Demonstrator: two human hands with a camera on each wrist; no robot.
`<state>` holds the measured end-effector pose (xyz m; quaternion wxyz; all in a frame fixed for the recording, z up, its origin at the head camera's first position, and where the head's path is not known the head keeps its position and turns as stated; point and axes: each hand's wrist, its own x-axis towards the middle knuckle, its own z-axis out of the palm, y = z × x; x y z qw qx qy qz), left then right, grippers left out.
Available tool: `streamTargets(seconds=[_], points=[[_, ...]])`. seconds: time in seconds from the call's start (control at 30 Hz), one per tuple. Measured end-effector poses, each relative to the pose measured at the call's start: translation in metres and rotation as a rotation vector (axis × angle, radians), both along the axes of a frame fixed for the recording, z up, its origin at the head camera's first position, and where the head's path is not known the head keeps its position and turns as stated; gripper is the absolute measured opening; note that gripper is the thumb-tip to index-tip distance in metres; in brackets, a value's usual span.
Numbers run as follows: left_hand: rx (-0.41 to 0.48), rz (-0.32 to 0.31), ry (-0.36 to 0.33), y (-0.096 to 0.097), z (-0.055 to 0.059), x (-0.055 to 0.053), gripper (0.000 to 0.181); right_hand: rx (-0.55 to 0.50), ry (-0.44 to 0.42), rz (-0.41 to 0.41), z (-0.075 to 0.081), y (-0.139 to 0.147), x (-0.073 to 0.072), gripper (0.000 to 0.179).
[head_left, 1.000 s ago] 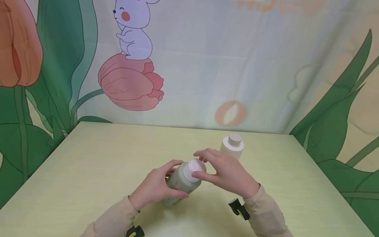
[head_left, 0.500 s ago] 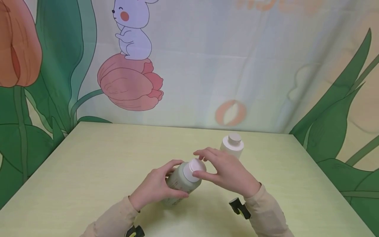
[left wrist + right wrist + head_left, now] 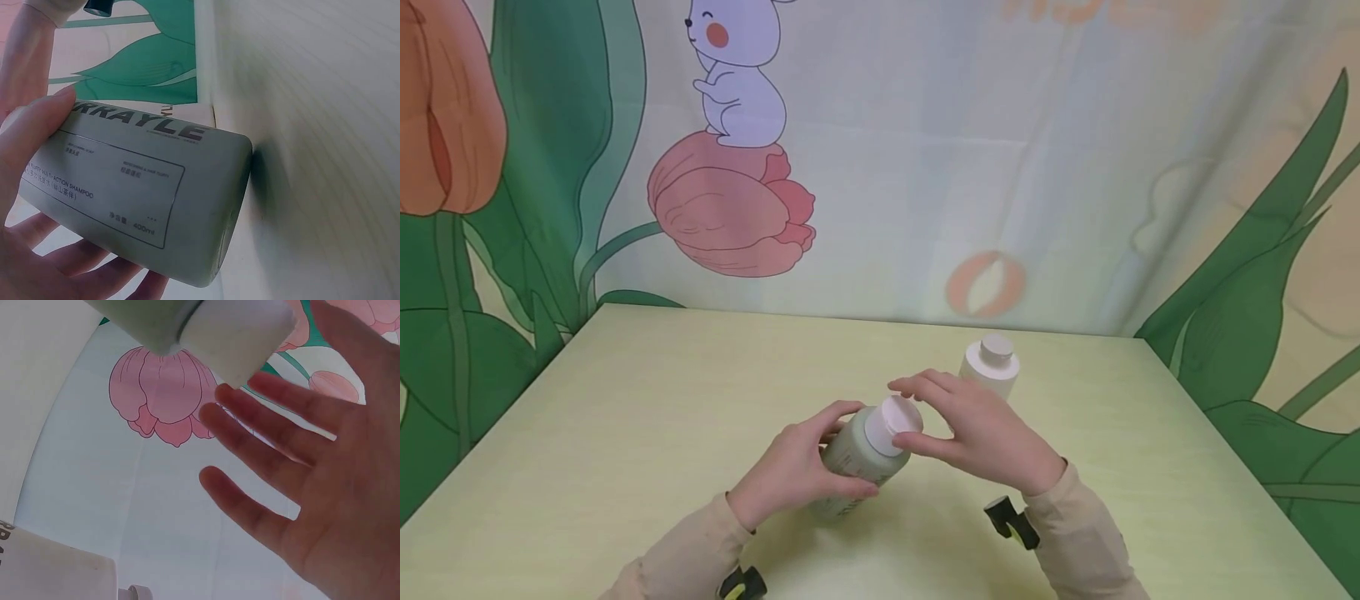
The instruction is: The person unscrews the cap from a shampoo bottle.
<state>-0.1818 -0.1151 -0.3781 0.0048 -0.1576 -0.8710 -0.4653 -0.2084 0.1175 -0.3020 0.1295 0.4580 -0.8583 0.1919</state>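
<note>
My left hand [image 3: 793, 471] grips a pale green shampoo bottle [image 3: 861, 458] round its body. The bottle leans to the right, its white cap [image 3: 891, 425] uppermost. In the left wrist view the label of the shampoo bottle [image 3: 137, 187] shows, with thumb and fingers on opposite sides. My right hand [image 3: 977, 429] is at the cap, thumb by its near edge and fingers beyond it. The right wrist view shows the fingers of the right hand [image 3: 325, 450] spread and fairly straight beside the cap [image 3: 240, 337]; whether a fingertip touches it I cannot tell.
A white bottle [image 3: 992, 367] with a narrower cap stands upright behind the right hand, partly hidden by it. The pale yellow table [image 3: 700, 375] reaches back to a printed curtain [image 3: 887, 167] with tulips and a rabbit.
The right hand has shifted very slightly, its thumb a little to the right at the cap's edge. The left hand and shampoo bottle stay nearly still.
</note>
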Motion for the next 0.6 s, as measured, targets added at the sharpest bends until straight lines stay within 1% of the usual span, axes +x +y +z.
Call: streamTargets(seconds=[0.07, 0.13, 0.17, 0.27, 0.37, 0.4, 0.47, 0.53, 0.6], points=[[0.002, -0.001, -0.003, -0.0002, 0.0, -0.0002, 0.079, -0.002, 0.007, -0.032, -0.0005, -0.0005, -0.0002, 0.046], [0.001, -0.001, -0.006, -0.0003, -0.0003, -0.0005, 0.079, 0.001, 0.025, -0.045, -0.001, -0.0011, -0.0006, 0.042], [-0.001, -0.001, -0.007, -0.0003, -0.0005, -0.0006, 0.08, 0.003, 0.036, -0.04, -0.0013, -0.0014, -0.0009, 0.04], [-0.009, 0.001, -0.003, -0.0003, -0.0008, -0.0008, 0.081, 0.003, 0.05, 0.013, -0.0022, -0.0018, -0.0026, 0.036], [-0.015, 0.007, 0.006, -0.0003, -0.0006, -0.0009, 0.082, 0.001, 0.038, 0.064, -0.0022, -0.0012, -0.0039, 0.037], [-0.017, 0.009, 0.008, -0.0003, -0.0005, -0.0009, 0.082, -0.001, 0.026, 0.069, -0.0022, -0.0009, -0.0042, 0.039], [-0.02, 0.009, 0.011, -0.0003, -0.0004, -0.0009, 0.082, -0.001, 0.009, 0.054, -0.0021, -0.0007, -0.0043, 0.042], [-0.02, 0.008, 0.01, -0.0002, -0.0003, -0.0007, 0.082, -0.005, 0.0, 0.022, -0.0025, -0.0011, -0.0045, 0.044], [-0.022, 0.008, 0.01, -0.0001, -0.0004, -0.0004, 0.082, -0.01, -0.003, -0.014, -0.0028, -0.0018, -0.0041, 0.042]])
